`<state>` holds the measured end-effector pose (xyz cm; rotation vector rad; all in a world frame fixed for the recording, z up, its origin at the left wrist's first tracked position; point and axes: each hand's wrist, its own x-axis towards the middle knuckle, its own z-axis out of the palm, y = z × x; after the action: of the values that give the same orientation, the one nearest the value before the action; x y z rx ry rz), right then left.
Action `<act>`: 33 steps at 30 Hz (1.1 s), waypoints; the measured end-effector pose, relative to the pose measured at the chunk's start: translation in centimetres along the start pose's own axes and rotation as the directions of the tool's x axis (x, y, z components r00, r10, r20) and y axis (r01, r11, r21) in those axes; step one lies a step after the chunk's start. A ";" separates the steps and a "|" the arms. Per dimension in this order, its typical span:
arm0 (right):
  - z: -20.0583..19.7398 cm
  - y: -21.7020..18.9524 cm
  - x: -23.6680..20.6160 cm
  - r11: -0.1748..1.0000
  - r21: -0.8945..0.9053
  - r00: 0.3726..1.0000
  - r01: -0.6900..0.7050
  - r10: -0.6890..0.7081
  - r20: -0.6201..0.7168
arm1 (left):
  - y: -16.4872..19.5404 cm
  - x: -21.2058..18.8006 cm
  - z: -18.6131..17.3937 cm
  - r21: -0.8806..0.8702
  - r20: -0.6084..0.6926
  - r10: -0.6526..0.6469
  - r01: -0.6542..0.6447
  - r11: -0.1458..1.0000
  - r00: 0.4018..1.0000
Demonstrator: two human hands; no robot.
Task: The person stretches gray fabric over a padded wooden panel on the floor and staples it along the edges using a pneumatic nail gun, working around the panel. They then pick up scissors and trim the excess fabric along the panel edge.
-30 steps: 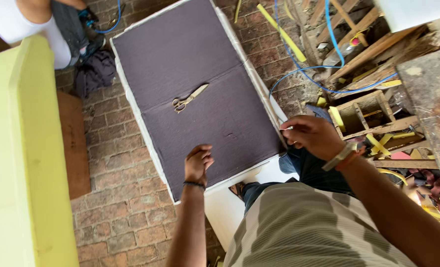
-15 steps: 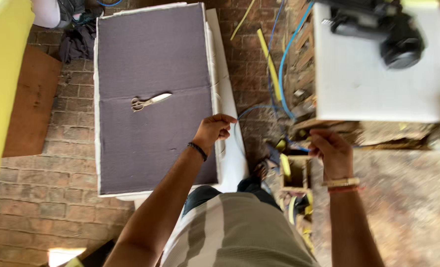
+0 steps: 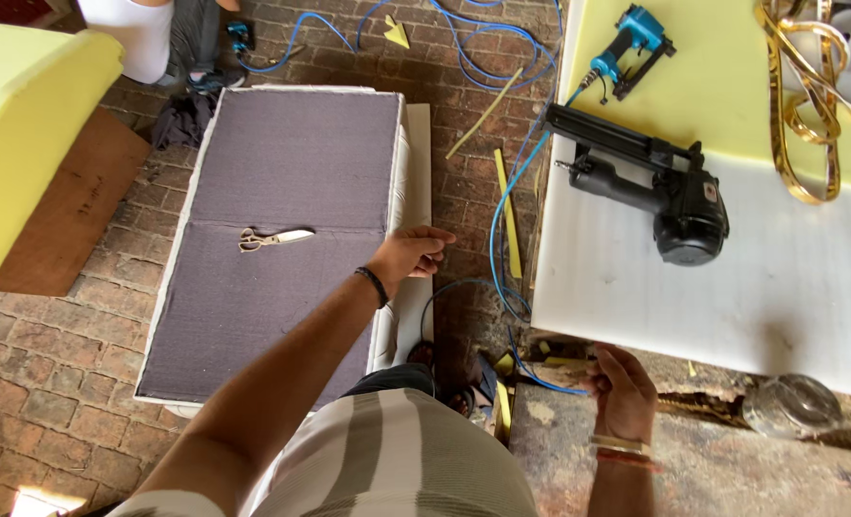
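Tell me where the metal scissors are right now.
In the head view, the metal scissors lie left of centre on the grey fabric-covered panel, along its middle seam, left of the person's left hand.

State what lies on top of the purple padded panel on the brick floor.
A pair of scissors lies on the purple panel. The left hand rests at its right edge. The person's arm and shirt cover the near corner.

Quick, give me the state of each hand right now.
Left hand: loosely curled at the edge of the grey upholstered panel, holding nothing visible.
Right hand: fingers curled by the blue hose; grip cannot be told.
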<state>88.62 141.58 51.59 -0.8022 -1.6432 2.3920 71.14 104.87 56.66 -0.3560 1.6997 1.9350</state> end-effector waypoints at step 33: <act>50.3 -2.2 37.1 0.908 -0.412 0.876 -0.073 0.256 0.408 | 15.0 26.1 -30.4 -0.287 -0.392 -0.053 -0.068 0.956 0.919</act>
<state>31.87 115.33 53.97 -0.4554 -2.3755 2.5508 36.97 79.96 50.22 -0.9108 1.6392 2.2412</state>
